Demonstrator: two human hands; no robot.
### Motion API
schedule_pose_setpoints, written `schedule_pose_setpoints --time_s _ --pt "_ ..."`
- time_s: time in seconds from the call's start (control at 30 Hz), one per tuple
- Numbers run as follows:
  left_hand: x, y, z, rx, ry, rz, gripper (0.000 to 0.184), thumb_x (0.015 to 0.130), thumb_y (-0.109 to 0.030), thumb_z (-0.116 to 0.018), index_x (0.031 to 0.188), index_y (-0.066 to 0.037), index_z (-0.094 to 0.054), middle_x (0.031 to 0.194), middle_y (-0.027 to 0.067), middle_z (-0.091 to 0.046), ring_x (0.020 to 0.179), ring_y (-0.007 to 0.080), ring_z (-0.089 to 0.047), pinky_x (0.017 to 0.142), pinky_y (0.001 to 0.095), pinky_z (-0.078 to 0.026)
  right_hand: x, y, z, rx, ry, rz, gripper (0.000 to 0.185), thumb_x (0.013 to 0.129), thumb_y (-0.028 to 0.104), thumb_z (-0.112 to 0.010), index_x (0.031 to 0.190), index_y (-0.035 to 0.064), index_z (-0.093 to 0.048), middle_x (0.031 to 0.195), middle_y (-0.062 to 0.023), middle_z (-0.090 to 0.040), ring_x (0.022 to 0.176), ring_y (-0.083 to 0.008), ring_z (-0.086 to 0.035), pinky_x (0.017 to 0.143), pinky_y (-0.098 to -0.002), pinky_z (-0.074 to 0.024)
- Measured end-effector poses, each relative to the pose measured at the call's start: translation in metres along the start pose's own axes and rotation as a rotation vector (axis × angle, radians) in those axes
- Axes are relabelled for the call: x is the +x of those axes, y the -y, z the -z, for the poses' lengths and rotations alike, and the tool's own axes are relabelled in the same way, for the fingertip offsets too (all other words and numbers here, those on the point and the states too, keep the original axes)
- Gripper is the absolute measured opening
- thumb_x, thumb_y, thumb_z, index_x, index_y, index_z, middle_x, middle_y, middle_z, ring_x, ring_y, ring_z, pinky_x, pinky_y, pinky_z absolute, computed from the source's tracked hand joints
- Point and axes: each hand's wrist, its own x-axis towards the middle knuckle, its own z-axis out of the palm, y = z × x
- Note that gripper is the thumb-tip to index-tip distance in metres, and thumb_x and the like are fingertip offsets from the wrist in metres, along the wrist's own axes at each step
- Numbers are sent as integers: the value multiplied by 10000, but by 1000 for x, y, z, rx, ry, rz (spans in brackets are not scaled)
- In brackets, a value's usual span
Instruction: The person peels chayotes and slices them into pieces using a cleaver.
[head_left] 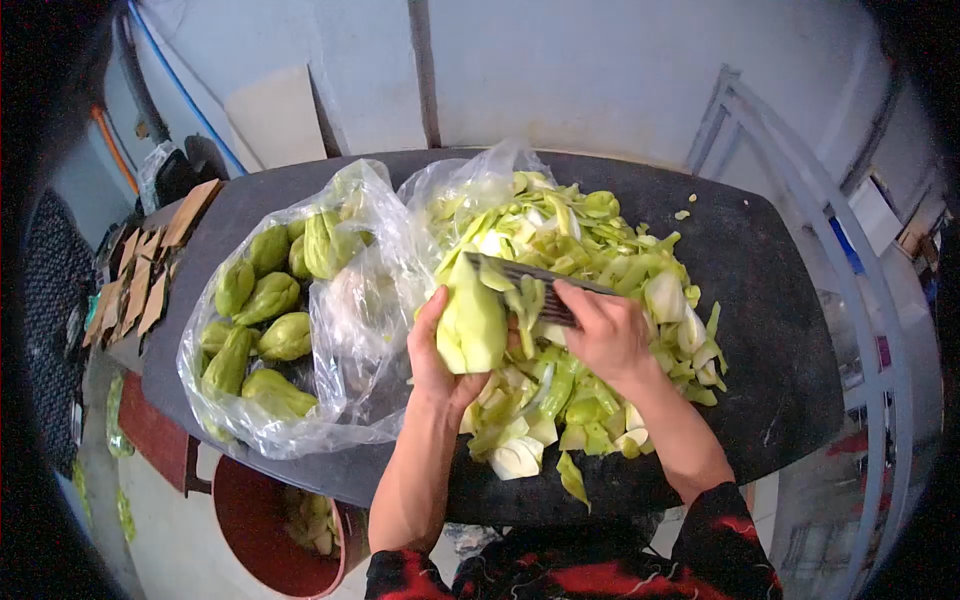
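Observation:
My left hand (437, 350) is wrapped round a pale green peeled chayote (472, 325), held upright over the table. In my right hand (608, 332) is a dark, broad-bladed cutting tool (555, 300), its blade reaching left to the chayote's upper right side. Strips of green peel hang at the blade. Beneath and behind both hands spreads a large heap of peels and pale cut pieces (590, 400). To the left, an open clear plastic bag (370, 415) holds several unpeeled green chayotes (268, 298).
The dark table (770, 300) has a rounded edge. Below its left front side stands a red bucket (240, 540) with pale scraps inside. Wooden pieces (140, 270) lie at the far left. A grey metal railing (850, 250) rises at the right.

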Motion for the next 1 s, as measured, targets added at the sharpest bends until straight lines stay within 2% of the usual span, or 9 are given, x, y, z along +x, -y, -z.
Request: schedule_pose_setpoints --time_s 0.07,0.1,0.13,0.3,0.4,0.53,0.7,0.9,1.0 --pt "-1 -2 9 57 178 58 585 914 -425 -518 1338 -23 -493 1201 155 -619 1082 282 -608 935 439 -512 -2 -2 7 -3 23 -33 426 661 25 -694 1085 13 -652 821 -129 -688 683 -292 -682 603 -372 -551" --pt "-3 -2 2 24 122 64 556 903 -421 -528 1284 -16 -517 1144 165 -634 1013 299 -630 910 454 -519 -2 -1 10 1 53 -75 411 658 -5 -690 1068 0 -665 891 -156 -710 730 -298 -699 628 -359 -556" --pt "-5 0 -1 -9 59 77 529 892 -416 -537 1230 -8 -541 1086 176 -648 943 316 -652 885 469 -525 -4 1 10 -2 42 -29 449 658 61 -705 1102 29 -643 765 -109 -669 660 -283 -671 595 -388 -544" --pt "-4 6 -9 34 -203 -32 553 876 -411 -537 1238 7 -527 1096 193 -631 895 323 -649 780 453 -524 -1 18 23 46 126 81 434 676 72 -706 1103 57 -633 756 -117 -665 648 -297 -666 565 -409 -533" --pt "-7 4 -8 56 93 101 622 869 -428 -539 1318 -3 -460 1063 203 -605 843 318 -630 690 431 -494 2 -7 9 -13 148 -248 346 755 115 -696 1089 93 -610 815 -132 -689 695 -329 -672 600 -411 -540" --pt "-4 3 -8 15 262 115 699 885 -463 -512 1439 -79 -325 1052 199 -576 824 295 -616 679 399 -491 1 -9 19 15 127 -306 312 782 122 -676 1089 96 -624 828 -139 -693 682 -341 -668 622 -436 -538" --pt "-1 -1 -5 -169 203 114 731 907 -501 -486 1460 -62 -301 1088 220 -539 812 267 -557 622 310 -492 7 6 31 149 128 -409 246 814 122 -663 1054 72 -642 762 -162 -680 673 -341 -669 615 -421 -531" --pt "2 -1 -10 -185 2 -24 634 944 -503 -436 1392 -56 -400 1091 229 -555 842 273 -548 721 353 -491 19 37 61 285 -24 -397 169 878 140 -608 1002 29 -639 739 -175 -669 640 -358 -654 606 -415 -522" --pt "4 0 3 -210 11 -61 475 971 -465 -415 1224 -83 -539 1016 205 -604 896 278 -572 745 381 -486 20 14 44 31 332 -474 146 892 165 -580 941 31 -614 689 -191 -639 655 -396 -631 601 -471 -493"
